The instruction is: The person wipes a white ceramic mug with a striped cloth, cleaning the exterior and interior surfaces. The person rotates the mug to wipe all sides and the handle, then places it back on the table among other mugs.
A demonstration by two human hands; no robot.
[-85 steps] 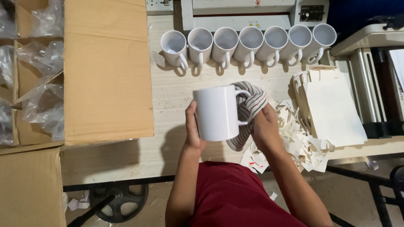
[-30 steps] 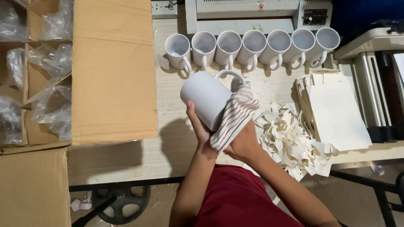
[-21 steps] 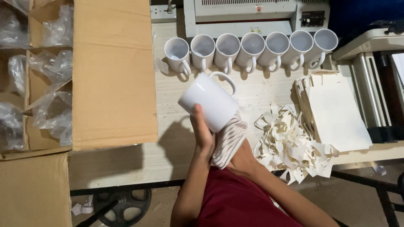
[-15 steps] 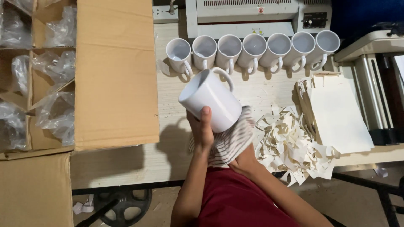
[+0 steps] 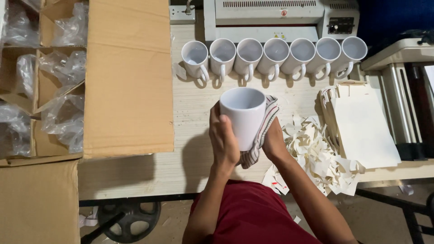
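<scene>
Over table (image 5: 181, 169) | hands: left (image 5: 224, 140) grips white mug (image 5: 244, 115), right (image 5: 273, 140) presses striped cloth (image 5: 260, 135) | brown cartons (image 5: 129, 77) left

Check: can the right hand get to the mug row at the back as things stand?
Probably yes, once freed: the right hand holds a striped cloth against the white mug, but bare table lies between it and the mug row.
</scene>
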